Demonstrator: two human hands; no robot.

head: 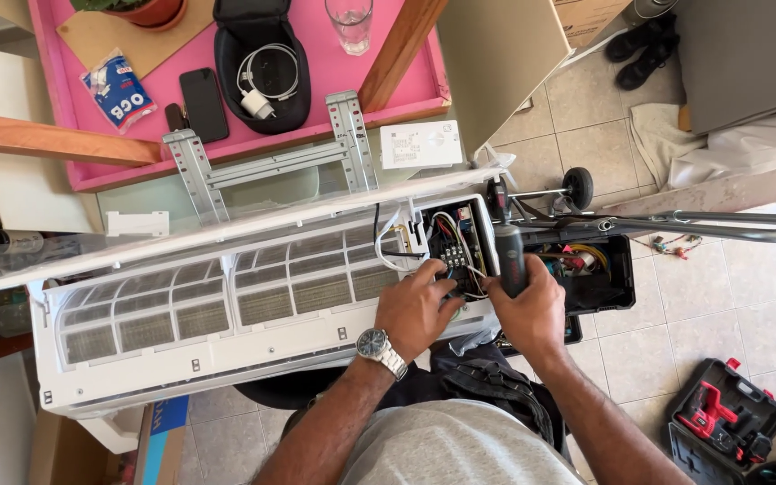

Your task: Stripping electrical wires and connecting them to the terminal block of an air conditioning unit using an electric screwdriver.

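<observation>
Both hands working at the terminal box (452, 247), right end of the air-conditioner unit (226, 310).
Left hand (416, 310) is pinching the wires; right hand (530, 310) is gripping a dark screwdriver (508, 256), shaft pointing far, slightly nearer. Far: white rectangular label plate (420, 145), blue packet (118, 90) lying on pink tray (406, 85).

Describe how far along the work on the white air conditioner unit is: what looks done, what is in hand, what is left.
Done: the air conditioner unit has its front panel raised and its wiring compartment exposed.
In hand: the right hand holds a dark powered screwdriver at the terminals; the left hand steadies the wires.
Left: compartment uncovered, panel still up.
</observation>
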